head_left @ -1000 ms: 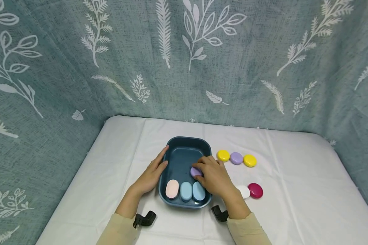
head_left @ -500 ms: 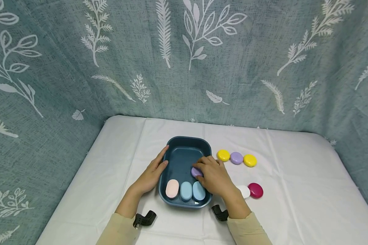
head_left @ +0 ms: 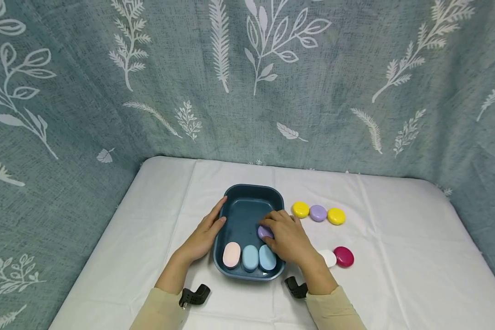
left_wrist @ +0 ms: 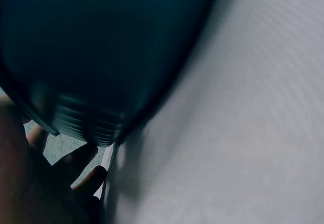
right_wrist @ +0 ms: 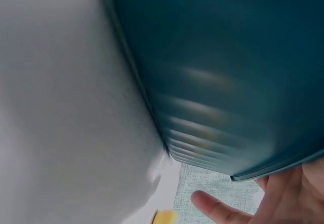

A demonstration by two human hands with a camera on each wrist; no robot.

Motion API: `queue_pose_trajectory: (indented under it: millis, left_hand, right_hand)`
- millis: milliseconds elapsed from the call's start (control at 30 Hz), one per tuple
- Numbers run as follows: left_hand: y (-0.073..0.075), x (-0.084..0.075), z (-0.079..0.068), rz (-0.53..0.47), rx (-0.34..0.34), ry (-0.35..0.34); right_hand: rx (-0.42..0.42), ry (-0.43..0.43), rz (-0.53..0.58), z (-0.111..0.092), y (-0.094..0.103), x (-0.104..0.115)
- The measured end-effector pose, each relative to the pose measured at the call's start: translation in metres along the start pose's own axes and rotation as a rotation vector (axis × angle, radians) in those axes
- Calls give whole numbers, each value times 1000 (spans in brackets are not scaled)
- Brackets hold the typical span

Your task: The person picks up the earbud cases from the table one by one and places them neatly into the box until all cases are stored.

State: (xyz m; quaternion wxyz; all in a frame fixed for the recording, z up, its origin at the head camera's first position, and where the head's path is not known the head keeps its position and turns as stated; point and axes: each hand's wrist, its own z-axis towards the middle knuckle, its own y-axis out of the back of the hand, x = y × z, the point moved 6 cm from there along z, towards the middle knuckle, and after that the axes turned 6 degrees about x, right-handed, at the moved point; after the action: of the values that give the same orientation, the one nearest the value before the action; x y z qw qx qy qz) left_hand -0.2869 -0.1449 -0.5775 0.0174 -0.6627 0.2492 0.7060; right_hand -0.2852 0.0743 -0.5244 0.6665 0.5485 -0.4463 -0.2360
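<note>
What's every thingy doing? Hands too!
Dark-blue tub: upright, open
Pink oval: inside tub
Light-blue ovals: inside tub
Near purple disc: pinched
Far purple disc: lying flat
Yellow discs: lying flat
White disc: partly hidden
Crimson disc: lying flat
Left hand: touching tub
Right hand: pinching near purple disc

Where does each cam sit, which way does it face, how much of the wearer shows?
Head: worn on the head, facing forward and down at the tray; left hand, right hand and sleeves show.
Left wrist: on that wrist, along the tray's left side toward the curtain; left hand at lower left.
Right wrist: on that wrist, along its right side; right hand at lower right.
Shared: head and right wrist both show tray, curtain and yellow.
</note>
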Motion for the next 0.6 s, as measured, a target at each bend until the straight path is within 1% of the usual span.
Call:
queue_pose_trajectory:
  millis: [200, 367, 600]
  left_hand:
    - [-1, 0, -1, 3, 4, 5]
    - [0, 1, -1, 7, 1, 7]
    - [-1, 2, 0, 10, -6, 3]
  right_hand:
    - [-19, 1, 30, 0, 0, -1]
    - [-33, 12, 35, 0, 0, -2]
    - [-29, 24, 56, -1, 5, -3]
